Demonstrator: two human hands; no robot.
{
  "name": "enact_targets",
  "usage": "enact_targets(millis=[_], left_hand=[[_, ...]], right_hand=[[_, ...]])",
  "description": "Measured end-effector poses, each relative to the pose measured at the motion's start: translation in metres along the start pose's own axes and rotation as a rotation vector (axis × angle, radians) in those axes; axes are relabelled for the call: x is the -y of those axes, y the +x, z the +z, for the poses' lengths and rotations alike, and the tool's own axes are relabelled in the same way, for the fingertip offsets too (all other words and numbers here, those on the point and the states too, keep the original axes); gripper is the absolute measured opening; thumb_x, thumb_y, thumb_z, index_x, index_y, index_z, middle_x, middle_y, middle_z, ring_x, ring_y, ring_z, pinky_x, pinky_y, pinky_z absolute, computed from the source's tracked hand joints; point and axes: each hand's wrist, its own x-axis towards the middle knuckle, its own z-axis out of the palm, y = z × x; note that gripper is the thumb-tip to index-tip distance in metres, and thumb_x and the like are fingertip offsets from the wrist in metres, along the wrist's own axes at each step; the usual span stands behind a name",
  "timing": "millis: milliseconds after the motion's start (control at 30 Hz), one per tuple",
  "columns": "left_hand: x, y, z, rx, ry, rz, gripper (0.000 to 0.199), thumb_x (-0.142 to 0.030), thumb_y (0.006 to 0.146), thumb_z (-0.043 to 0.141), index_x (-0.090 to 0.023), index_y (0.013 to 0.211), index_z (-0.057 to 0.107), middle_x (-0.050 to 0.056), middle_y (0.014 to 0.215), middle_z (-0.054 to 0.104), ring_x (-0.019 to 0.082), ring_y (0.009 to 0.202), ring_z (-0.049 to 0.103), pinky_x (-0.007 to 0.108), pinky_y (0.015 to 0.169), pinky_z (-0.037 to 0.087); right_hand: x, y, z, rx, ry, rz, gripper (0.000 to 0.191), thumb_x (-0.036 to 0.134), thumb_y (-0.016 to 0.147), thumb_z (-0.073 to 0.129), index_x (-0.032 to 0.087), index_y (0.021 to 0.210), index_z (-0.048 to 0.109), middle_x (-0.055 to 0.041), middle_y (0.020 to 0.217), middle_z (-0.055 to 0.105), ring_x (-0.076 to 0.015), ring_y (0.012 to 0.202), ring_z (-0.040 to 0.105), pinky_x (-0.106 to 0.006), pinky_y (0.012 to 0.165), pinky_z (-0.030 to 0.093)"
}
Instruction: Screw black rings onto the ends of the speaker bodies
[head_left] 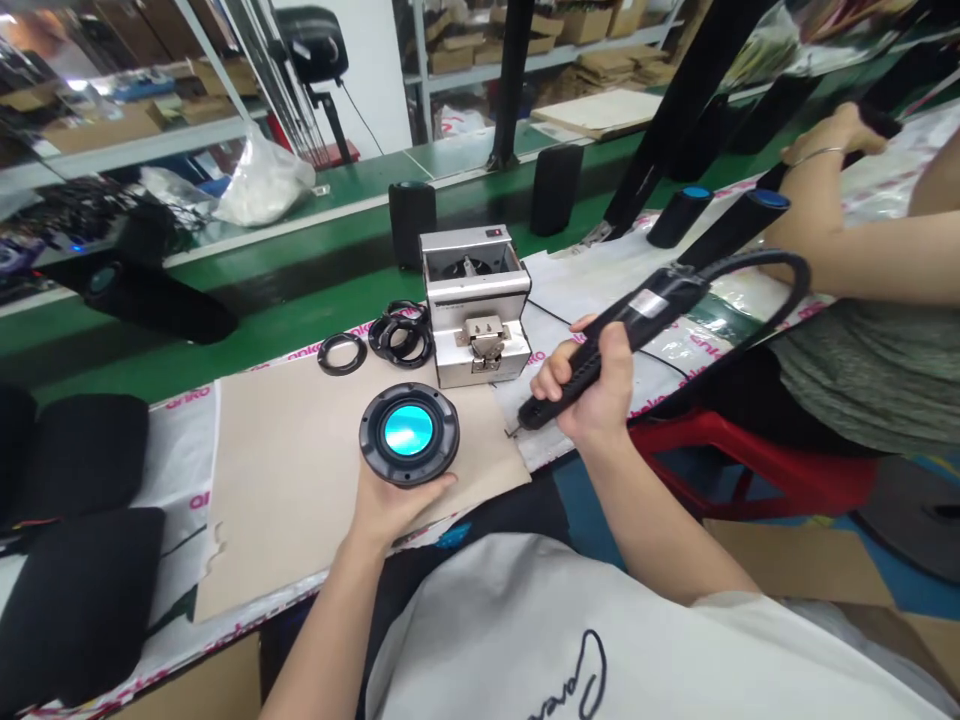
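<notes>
Open lane is running over the left half of the cardboard sheet (277, 480), with black padded blocks (82, 600) bounding it on the left and the left hand (394, 505), raising a round black part (409, 434), on the right. Black rings (385, 345) and a metal box (481, 340) are obstructing the far edge; the thick cable (805, 275) is arching across the right side.

Head-worn camera, looking forward and down (rather tilted)
</notes>
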Motion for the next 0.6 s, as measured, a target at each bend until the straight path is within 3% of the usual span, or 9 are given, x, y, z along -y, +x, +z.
enact_targets(millis=[167, 333, 500, 600], left_hand=[[0.001, 0.0, -0.002, 0.006, 0.013, -0.044, 0.084, -0.068, 0.053, 0.1, -0.019, 0.116, 0.075, 0.015, 0.113, 0.08, 0.043, 0.118, 0.077, 0.066, 0.113, 0.058], [0.008, -0.003, -0.004, -0.037, 0.038, -0.082, 0.076, -0.067, 0.048, 0.102, -0.02, 0.103, 0.077, 0.014, 0.107, 0.081, 0.041, 0.108, 0.078, 0.068, 0.111, 0.059], [0.01, -0.003, -0.002, -0.003, 0.023, -0.065, 0.077, -0.065, 0.051, 0.102, -0.021, 0.109, 0.076, 0.014, 0.108, 0.081, 0.042, 0.113, 0.077, 0.066, 0.111, 0.059], [0.011, -0.003, -0.002, 0.006, 0.011, -0.037, 0.088, -0.066, 0.053, 0.101, -0.019, 0.122, 0.073, 0.015, 0.108, 0.079, 0.044, 0.119, 0.076, 0.068, 0.113, 0.057]], right_hand=[[0.002, -0.004, -0.015, -0.04, -0.03, -0.003, 0.056, 0.074, 0.083, 0.078, 0.026, 0.096, 0.052, 0.0098, 0.05, 0.049, -0.0106, 0.034, 0.04, -0.025, 0.039, 0.043], [0.014, 0.007, -0.005, -0.015, -0.046, -0.025, 0.055, 0.073, 0.084, 0.077, 0.026, 0.096, 0.051, 0.0099, 0.049, 0.048, -0.0108, 0.034, 0.039, -0.025, 0.039, 0.041], [0.059, 0.04, 0.042, -0.004, 0.025, -0.317, 0.047, 0.072, 0.099, 0.059, 0.027, 0.098, 0.048, 0.0103, 0.053, 0.043, -0.0105, 0.038, 0.042, -0.024, 0.041, 0.04], [0.067, 0.071, 0.073, -0.154, 0.165, -0.618, 0.036, 0.061, 0.111, 0.041, 0.026, 0.103, 0.045, 0.011, 0.06, 0.04, -0.0059, 0.045, 0.046, -0.019, 0.049, 0.042]])
